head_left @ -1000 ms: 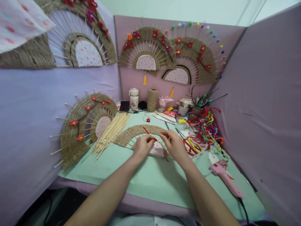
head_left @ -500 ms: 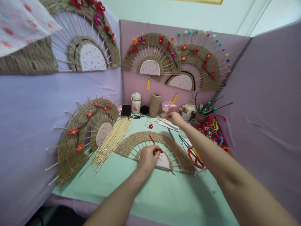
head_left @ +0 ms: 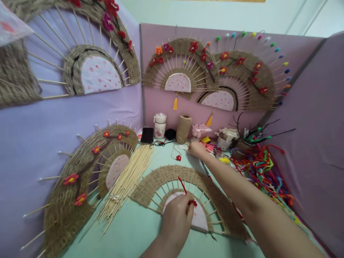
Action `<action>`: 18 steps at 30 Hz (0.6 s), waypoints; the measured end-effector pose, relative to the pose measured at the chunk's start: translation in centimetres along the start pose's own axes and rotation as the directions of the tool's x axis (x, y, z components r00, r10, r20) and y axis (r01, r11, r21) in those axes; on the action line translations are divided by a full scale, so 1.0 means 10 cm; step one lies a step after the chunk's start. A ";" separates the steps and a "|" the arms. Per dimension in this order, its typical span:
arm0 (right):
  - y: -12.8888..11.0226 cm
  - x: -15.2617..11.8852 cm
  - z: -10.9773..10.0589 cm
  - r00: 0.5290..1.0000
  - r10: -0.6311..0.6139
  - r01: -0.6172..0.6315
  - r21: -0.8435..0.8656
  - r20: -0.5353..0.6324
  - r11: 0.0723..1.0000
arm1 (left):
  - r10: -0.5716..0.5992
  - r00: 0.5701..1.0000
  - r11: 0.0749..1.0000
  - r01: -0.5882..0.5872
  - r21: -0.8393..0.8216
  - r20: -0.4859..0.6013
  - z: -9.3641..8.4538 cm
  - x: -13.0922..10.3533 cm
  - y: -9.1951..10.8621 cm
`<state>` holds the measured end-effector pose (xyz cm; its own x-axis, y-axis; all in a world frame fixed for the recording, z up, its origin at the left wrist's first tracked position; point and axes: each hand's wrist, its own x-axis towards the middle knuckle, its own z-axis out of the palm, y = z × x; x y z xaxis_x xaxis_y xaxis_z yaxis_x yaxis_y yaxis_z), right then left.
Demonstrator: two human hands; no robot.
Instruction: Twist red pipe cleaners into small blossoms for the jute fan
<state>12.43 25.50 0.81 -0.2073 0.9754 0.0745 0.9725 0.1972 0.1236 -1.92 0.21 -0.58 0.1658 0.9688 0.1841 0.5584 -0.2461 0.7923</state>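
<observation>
- Pinching the red pipe cleaner (head_left: 182, 185), your left hand (head_left: 176, 218) is over the twine fan (head_left: 163, 174).
- Your right hand (head_left: 195, 148), near the far edge of the table (head_left: 118, 238): cannot tell grip.

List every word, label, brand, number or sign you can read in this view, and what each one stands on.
No word, brand or number can be read.
White lidded jar: a small pink picture; any print near it is too small to read.
Twine spool: no lettering seen.
Black flat object: no lettering seen.
Woven fan by the left hand: no lettering seen.
</observation>
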 end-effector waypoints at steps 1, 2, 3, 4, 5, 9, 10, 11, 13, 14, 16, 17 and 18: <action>0.00 0.01 -0.01 1.000 -0.011 0.011 -0.013 -0.003 1.000 | -0.005 1.000 1.000 0.005 0.001 0.008 0.00 0.00 0.00; 0.01 0.02 -0.02 1.000 -0.023 0.023 -0.024 -0.007 0.999 | -0.009 1.000 1.000 0.009 0.003 0.015 0.00 0.00 0.01; 0.02 0.03 -0.04 0.999 -0.037 0.036 -0.034 -0.012 0.999 | -0.013 1.000 1.000 0.013 0.005 0.021 0.00 0.00 0.01; 0.03 0.04 -0.06 0.999 -0.050 0.049 -0.042 -0.019 0.998 | -0.019 0.999 1.000 0.018 0.007 0.026 0.00 -0.01 0.01; 0.04 0.05 -0.08 0.998 -0.064 0.063 -0.049 -0.028 0.997 | -0.023 0.999 1.000 0.023 0.009 0.030 0.00 -0.01 0.01; 0.12 0.07 -0.22 0.992 -0.108 0.102 -0.076 -0.072 0.992 | -0.035 0.998 0.999 0.034 0.025 0.045 0.00 -0.01 0.00; 0.14 0.07 -0.25 0.990 -0.113 0.107 -0.081 -0.084 0.991 | -0.034 0.998 0.999 0.032 0.032 0.050 0.00 -0.01 0.00; 0.15 0.07 -0.27 0.989 -0.117 0.109 -0.086 -0.095 0.990 | -0.031 0.998 0.999 0.029 0.040 0.056 0.00 -0.01 -0.01; 0.18 0.07 -0.32 0.986 -0.125 0.116 -0.088 -0.107 0.989 | -0.026 0.997 0.998 0.021 0.059 0.070 0.00 -0.01 -0.01; 0.19 0.07 -0.33 0.986 -0.129 0.120 -0.086 -0.109 0.989 | -0.024 0.997 0.998 0.019 0.068 0.074 0.00 -0.01 -0.02; 0.20 0.05 -0.35 0.984 -0.133 0.125 -0.077 -0.116 0.989 | -0.024 0.997 0.997 0.018 0.079 0.079 0.00 0.00 -0.02; 0.21 0.04 -0.37 0.984 -0.132 0.124 -0.070 -0.121 0.990 | -0.025 0.997 0.997 0.019 0.078 0.080 0.00 0.00 -0.02; 0.22 0.03 -0.38 0.984 -0.128 0.121 -0.062 -0.128 0.991 | -0.025 0.997 0.997 0.019 0.076 0.079 0.00 0.00 -0.02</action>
<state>14.09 25.90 4.82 -0.3415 0.9216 0.1843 0.9320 0.3069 0.1927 -2.01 0.25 -0.73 0.2159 0.9693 0.1174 0.6219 -0.2292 0.7488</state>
